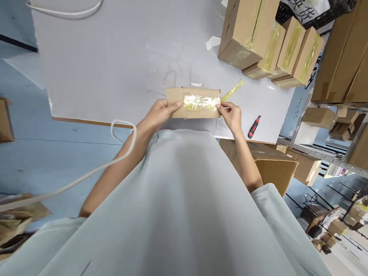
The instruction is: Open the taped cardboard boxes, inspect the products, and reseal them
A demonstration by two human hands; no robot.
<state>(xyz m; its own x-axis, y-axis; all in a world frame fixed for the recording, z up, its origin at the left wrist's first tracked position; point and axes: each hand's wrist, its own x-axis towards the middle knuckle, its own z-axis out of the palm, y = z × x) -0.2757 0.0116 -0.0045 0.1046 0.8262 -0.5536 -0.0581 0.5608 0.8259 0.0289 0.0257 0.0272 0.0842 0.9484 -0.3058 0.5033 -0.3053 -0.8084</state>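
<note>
I log the left hand [163, 111] closed on one end of a small carton [192, 114], thumb on top. Right hand [231, 115] pinched at the opposite end; whether on cardboard or tape, I can't quite tell. Carton sits between both hands. Yellowish strip [233, 89] slants away just beyond the right hand; cutter [254, 127] to its right, taped boxes [245, 31] farther out.
</note>
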